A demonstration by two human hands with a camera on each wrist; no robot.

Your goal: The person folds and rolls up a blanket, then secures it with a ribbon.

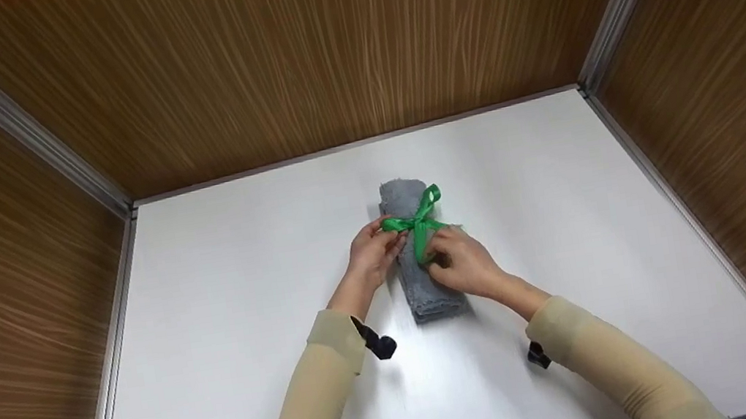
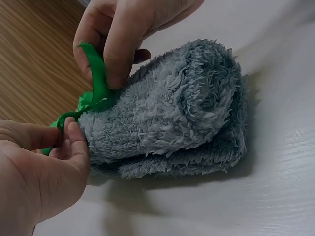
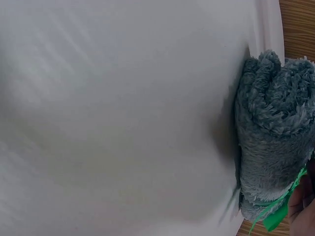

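Both my hands work a green ribbon point(image 1: 419, 221) tied round a rolled grey towel point(image 1: 421, 283) on the white desk point(image 1: 220, 276), inside wood-grain walls point(image 1: 319, 47). My left hand point(image 1: 373, 250) pinches one ribbon end between thumb and forefinger, flush against the roll's left flank; the left wrist view shows that pinch point(image 2: 66, 140) just below the knot. My right hand point(image 1: 461, 263) lies over the roll's near half, fingers curled on the other strand, thumb point(image 2: 115, 54) pressing ribbon into the pile.

The risk, as I judge it: uneven pull from either hand could slip the bow loose or drag the band off the roll's middle, and the soft towel could spring open. A sideways tug might also roll the bundle across the smooth desk.

Beyond my fingers, one loop of the bow point(image 1: 428, 195) stands up over the towel's far end.
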